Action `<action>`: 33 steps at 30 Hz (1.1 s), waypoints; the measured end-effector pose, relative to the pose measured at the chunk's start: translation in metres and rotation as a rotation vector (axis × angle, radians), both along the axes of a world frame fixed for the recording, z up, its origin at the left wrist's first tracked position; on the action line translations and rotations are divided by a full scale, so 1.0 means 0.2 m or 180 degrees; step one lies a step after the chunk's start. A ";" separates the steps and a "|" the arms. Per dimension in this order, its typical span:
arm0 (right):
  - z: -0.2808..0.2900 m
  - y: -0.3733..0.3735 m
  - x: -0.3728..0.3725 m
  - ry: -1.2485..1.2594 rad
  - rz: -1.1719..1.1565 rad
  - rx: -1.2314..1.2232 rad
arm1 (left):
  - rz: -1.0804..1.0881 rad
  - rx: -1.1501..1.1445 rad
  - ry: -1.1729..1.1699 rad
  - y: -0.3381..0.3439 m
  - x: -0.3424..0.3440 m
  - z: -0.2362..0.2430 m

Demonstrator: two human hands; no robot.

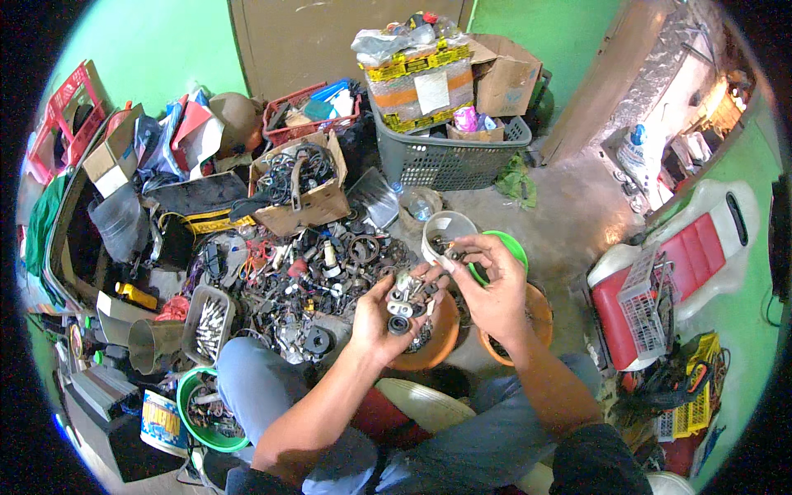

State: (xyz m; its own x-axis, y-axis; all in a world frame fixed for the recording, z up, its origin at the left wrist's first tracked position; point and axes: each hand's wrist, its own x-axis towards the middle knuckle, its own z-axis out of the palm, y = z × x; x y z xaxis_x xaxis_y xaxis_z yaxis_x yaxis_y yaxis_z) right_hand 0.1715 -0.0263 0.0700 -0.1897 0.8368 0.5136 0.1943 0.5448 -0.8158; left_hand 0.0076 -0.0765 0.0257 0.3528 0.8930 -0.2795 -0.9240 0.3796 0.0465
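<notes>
My left hand [375, 323] is cupped, palm up, around a handful of small metal parts [404, 299], grey and black, some of them ring-shaped. Just to its right, my right hand [499, 289] has thumb and fingers curled together; whatever they pinch is too small to make out. Beyond both hands stands a white bucket [445, 227] with small pieces inside. A green bucket [513, 247] is partly hidden behind my right hand. Two orange tubs, the left tub [445, 330] and the right tub [540, 318], sit below my hands, partly covered by them.
A wide heap of loose mechanical parts [305, 280] covers the floor ahead left. Behind it are a cardboard box of cables [318, 202] and a grey crate [445, 161]. Left of my knee stand a tray of white pieces [195, 330] and a green basin [186, 388]. A red-white seat [693, 264] lies right.
</notes>
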 end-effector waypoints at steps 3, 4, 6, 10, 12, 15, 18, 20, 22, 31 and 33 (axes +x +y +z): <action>0.04 0.03 0.04 0.0190 -0.0070 0.0109 | 0.0055 0.0231 -0.0121 0.00 0.00 -0.04; 0.05 0.03 0.05 0.0331 -0.0095 0.0033 | 0.0164 0.0049 -0.0019 0.01 0.01 -0.01; 0.07 0.04 0.08 0.0526 -0.0091 0.0211 | 0.0146 0.0042 -0.0120 0.02 0.02 -0.03; 0.08 0.07 0.11 0.0461 -0.0158 0.0794 | 0.0195 0.0079 -0.0009 0.01 0.01 -0.02; 0.10 0.06 0.12 0.0290 -0.0310 0.0919 | 0.0192 0.0083 0.0018 0.01 0.01 -0.03; 0.13 0.03 0.12 0.0105 -0.0568 0.0898 | 0.0187 0.0009 0.0033 0.01 0.02 -0.02; 0.13 0.03 0.11 0.0300 -0.0518 0.0782 | 0.0206 -0.0008 0.0029 0.01 0.02 -0.03; 0.13 0.03 0.11 0.0341 -0.0459 0.0767 | 0.0188 0.0023 0.0043 0.01 0.02 -0.03; 0.11 0.03 0.09 0.0660 -0.0317 0.0586 | 0.0173 0.0067 0.0048 0.01 0.02 -0.03; 0.11 -0.01 0.09 0.0807 -0.0255 0.0284 | 0.0185 0.0123 0.0089 0.01 0.02 -0.03; 0.11 -0.01 0.10 0.0613 -0.0353 0.0559 | 0.0190 0.0130 0.0107 0.01 0.02 -0.04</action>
State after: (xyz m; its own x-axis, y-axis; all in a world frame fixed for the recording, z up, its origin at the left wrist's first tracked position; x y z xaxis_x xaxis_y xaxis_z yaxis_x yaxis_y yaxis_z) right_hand 0.1916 -0.0276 0.0925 0.0132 0.7420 0.6703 0.1112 0.6651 -0.7384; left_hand 0.0116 -0.0748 0.0177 0.2894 0.9231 -0.2534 -0.9426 0.3209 0.0922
